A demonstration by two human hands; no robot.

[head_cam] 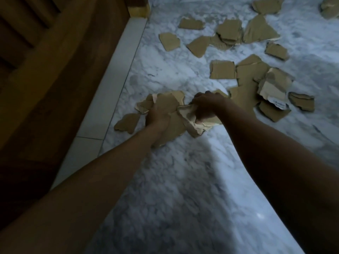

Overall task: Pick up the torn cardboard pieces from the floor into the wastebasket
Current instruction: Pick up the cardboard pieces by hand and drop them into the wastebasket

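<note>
**Both hands full of torn cardboard on marble floor**

A person's left hand (158, 116) is closed around a stack of torn cardboard pieces (169, 105) low over the white marble floor (183, 180), while the right hand (206, 107) grips a crumpled cardboard scrap (190, 123) touching that stack. One loose piece (126, 123) lies just beside the left hand, near the pale baseboard (110, 88) of a wooden door (45, 70). Many more scattered pieces (256, 76) cover the floor beyond.
</note>
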